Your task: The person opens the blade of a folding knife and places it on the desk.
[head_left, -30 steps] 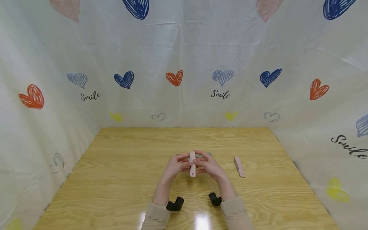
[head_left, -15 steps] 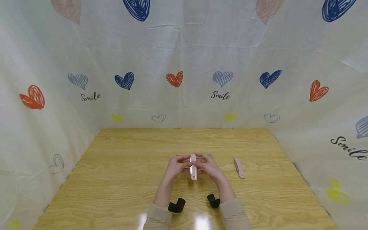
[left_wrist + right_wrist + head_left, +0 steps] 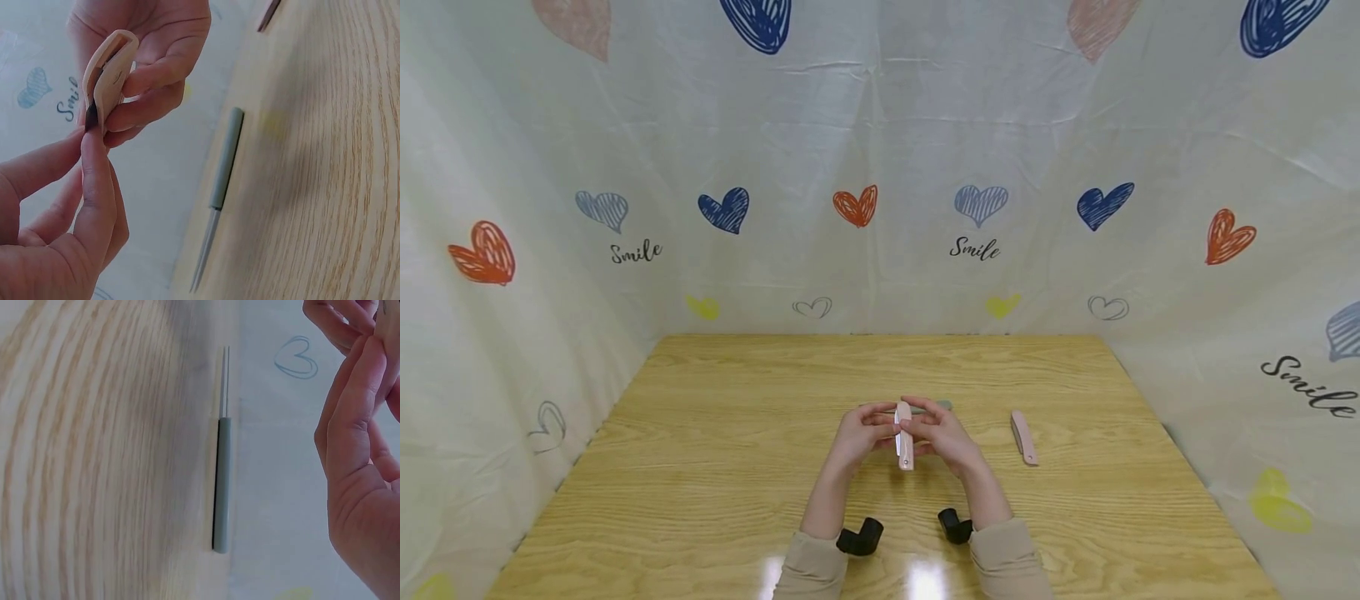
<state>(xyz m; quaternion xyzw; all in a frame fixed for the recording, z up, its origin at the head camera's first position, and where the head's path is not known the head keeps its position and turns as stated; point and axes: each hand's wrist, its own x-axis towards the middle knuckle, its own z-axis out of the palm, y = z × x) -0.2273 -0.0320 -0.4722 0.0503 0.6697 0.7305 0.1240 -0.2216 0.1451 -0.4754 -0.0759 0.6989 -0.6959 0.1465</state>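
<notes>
1. On my head camera, the pink slotted tool [image 3: 907,454] is between the left hand [image 3: 857,433] and the right hand [image 3: 945,435], raised off the wooden table [image 3: 737,467] and leaning slightly from upright.
2. Against the frame from a second ago, I see it turned a little: a bright strip [image 3: 897,442] now shows along its left edge, and it stood straighter then.
3. Against the frame from half a second ago I make out hardly any change; both hands keep the same hold.
4. My left wrist camera shows the left thumb and forefinger pinched on a dark sliver [image 3: 92,117] at the tool's slot.
5. In that view the right fingers curl round the tool's pink body from the other side. My right wrist camera cuts the tool off at its edge, so I can't judge the grip from there.
6. The green-handled tool [image 3: 223,487], with two thin metal prongs, lies beyond the hands on the table, partly hidden in the head view; it hasn't moved.
7. The second pink piece [image 3: 1025,438] also stays put, well apart from the right hand on its right.
</notes>
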